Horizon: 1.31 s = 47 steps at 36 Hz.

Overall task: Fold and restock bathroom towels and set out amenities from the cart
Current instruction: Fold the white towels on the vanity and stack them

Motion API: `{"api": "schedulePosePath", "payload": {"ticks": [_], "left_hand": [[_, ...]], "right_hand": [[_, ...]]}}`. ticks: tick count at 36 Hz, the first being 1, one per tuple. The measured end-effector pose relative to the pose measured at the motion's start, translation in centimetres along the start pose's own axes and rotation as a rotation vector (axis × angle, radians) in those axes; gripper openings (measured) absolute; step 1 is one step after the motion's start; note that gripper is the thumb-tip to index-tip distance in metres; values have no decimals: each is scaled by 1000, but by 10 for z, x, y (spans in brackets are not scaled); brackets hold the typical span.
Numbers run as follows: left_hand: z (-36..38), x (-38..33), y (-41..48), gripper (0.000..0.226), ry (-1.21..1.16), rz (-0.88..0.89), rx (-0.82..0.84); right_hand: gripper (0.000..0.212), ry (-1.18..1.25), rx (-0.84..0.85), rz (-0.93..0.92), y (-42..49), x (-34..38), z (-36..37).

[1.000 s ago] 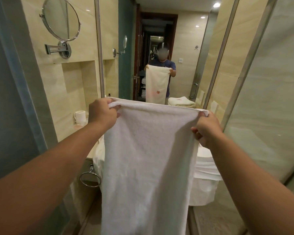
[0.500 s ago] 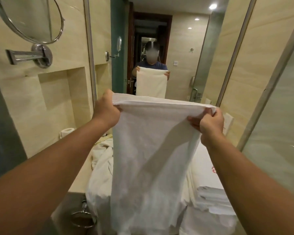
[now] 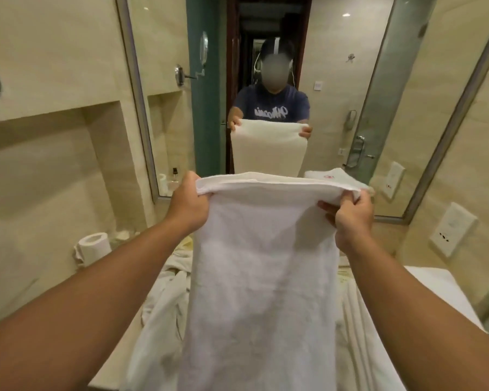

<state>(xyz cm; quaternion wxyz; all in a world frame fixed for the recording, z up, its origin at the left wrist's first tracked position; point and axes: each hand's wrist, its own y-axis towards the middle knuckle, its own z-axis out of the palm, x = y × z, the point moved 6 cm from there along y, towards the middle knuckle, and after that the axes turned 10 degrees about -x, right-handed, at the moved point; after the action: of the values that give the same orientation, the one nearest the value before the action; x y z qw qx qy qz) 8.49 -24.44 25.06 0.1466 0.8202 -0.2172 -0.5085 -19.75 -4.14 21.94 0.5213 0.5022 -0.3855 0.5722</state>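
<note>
**Bath towel held up by its top edge, in the middle of folding**

In the lower centre of the frame the white towel (image 3: 266, 277) hangs down long and narrow. It seems already doubled along its length. Under it, a heap of loose white linen (image 3: 164, 300) lies at lower left and a flat folded stack (image 3: 362, 320) at lower right, both on the beige tabletop (image 3: 110, 368).

I judge that the folding step is in hand. The next move calls for lowering the towel onto a flat place and bringing the top edge to the bottom edge, with the corners kept even.

Higher, at mid-frame, the left grip (image 3: 188, 206) is closed round the top left corner, its fingers curled into the cloth. The right grip (image 3: 350, 218) pinches the top right corner between thumb and fingers.

A toilet paper roll (image 3: 92, 245) stands at the left, beside the left arm. Just behind the top edge lies a folded towel with a red emblem (image 3: 331, 176). Farthest, the wall mirror (image 3: 336, 80) reflects the person holding the towel.
</note>
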Motion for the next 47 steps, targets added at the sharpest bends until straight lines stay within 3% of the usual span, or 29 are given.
{"api": "schedulePosePath", "payload": {"ticks": [12,19,23,33,42,47], "left_hand": [[105,135,23,15,63,-239,126],[108,172,-16,19,61,-283,183],[97,178,-48,14,40,-276,222],[67,210,-158,15,43,-222,356],[62,261,-254,19,247,-163,477],[68,280,-280,24,334,-169,489]], "right_hand": [[24,-70,98,265,58,-142,53],[7,6,98,418,42,-182,34],[10,55,31,488,15,-187,6],[24,-315,60,386,-66,-224,-94],[33,-652,77,388,-124,-299,-163],[46,-801,197,297,-146,-315,-170]]}}
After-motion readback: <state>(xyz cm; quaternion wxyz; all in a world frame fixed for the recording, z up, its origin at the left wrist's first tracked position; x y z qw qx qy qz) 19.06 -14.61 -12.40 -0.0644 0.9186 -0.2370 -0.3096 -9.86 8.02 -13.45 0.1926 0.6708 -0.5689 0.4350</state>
